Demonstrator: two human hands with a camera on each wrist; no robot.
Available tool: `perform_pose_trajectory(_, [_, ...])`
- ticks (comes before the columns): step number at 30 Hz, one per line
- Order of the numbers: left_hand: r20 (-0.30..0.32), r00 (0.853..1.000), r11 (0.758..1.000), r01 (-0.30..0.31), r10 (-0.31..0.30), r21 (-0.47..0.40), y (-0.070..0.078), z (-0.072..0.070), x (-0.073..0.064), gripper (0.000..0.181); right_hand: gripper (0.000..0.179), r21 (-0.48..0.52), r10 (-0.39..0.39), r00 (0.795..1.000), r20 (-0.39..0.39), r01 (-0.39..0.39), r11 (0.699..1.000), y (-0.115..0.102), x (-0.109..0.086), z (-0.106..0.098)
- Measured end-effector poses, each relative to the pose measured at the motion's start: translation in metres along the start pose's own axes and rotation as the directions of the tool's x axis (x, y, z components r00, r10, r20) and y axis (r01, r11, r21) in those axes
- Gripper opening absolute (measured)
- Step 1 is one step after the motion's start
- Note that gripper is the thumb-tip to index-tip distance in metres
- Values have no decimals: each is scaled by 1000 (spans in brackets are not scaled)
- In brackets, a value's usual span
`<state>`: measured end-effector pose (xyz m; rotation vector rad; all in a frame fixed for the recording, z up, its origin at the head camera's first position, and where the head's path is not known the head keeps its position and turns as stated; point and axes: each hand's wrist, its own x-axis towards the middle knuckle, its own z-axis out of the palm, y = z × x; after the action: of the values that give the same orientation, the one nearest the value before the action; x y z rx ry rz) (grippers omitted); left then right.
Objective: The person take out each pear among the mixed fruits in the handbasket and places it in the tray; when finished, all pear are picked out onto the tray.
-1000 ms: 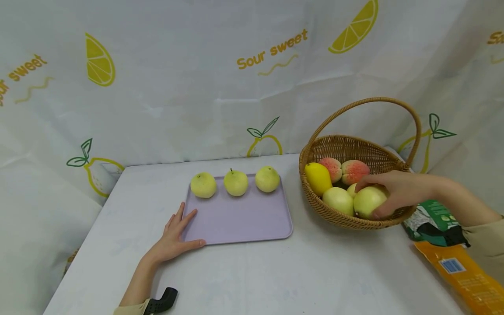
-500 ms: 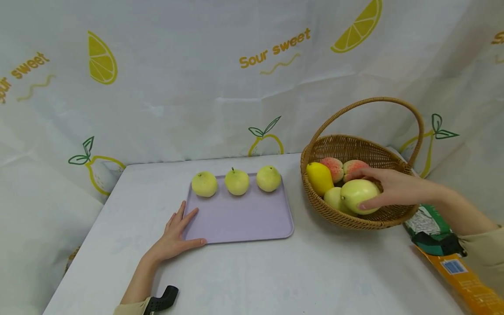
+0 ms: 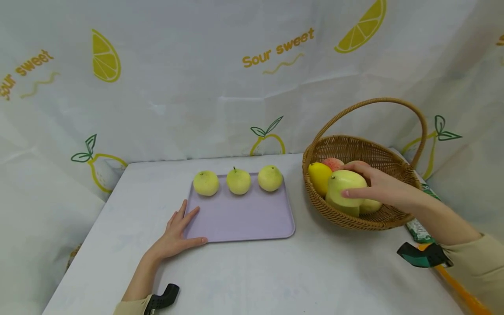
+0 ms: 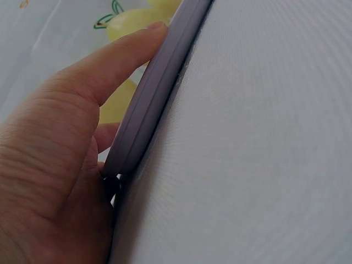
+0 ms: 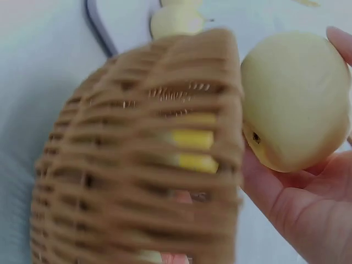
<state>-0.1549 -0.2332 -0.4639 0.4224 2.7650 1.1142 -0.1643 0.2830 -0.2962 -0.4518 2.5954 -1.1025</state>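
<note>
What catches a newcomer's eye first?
Probably the brown wicker basket on the right, where the right hand grips a round pale-green fruit. Next, the lilac rectangular tray left of it, three round yellow-green fruits along its far edge, the left hand at its near-left corner.

Head view forward-down on tray and basket, wrist views close, left sharing tray, right basket

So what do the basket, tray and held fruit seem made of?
Basket: likely wicker or rattan, faintly glossy, from its woven strands. Tray: probably moulded plastic, matte, from its even lilac surface and rounded corners. Held fruit: smooth, low-sheen skin; real or imitation, unclear.
</note>
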Motion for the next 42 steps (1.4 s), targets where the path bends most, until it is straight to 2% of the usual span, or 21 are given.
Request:
perform_pose_trajectory(5, [1,1000,1000,3,-3,2,0,0,0,95,65,30,36,999,3,-36,999,-8,2,8])
perform_pose_trajectory(11, [3,1000,1000,0,0,7,0,0,1,96,72,102,33,999,8,-33,994,-17,9,19])
perform_pose_trajectory(16, [8,1000,1000,1,-1,9,1,0,0,96,61,200,35,999,18,-38,979,-26,13,28])
perform_pose_trajectory(19, [8,1000,1000,7,-7,9,2,-1,-1,96,54,313,-2,999,41,-11,950,-32,15,32])
perform_pose_trajectory(23, [11,1000,1000,20,-20,14,3,-2,0,95,54,486,-41,996,82,-4,874,-41,19,40])
perform_pose_trajectory(26, [14,999,999,30,-30,15,3,-1,0,96,55,556,-61,992,107,-9,831,-45,21,48])
perform_pose_trajectory(31, [10,999,999,34,-35,17,1,0,1,96,58,624,-83,983,166,-40,781,-49,26,62])
perform_pose_trajectory(37, [5,1000,1000,24,-24,18,-1,0,1,97,58,712,-105,968,227,-91,697,-50,34,82])
perform_pose_trajectory(42, [6,1000,1000,20,-20,15,-1,0,2,99,64,726,-80,965,250,-132,675,-50,41,100])
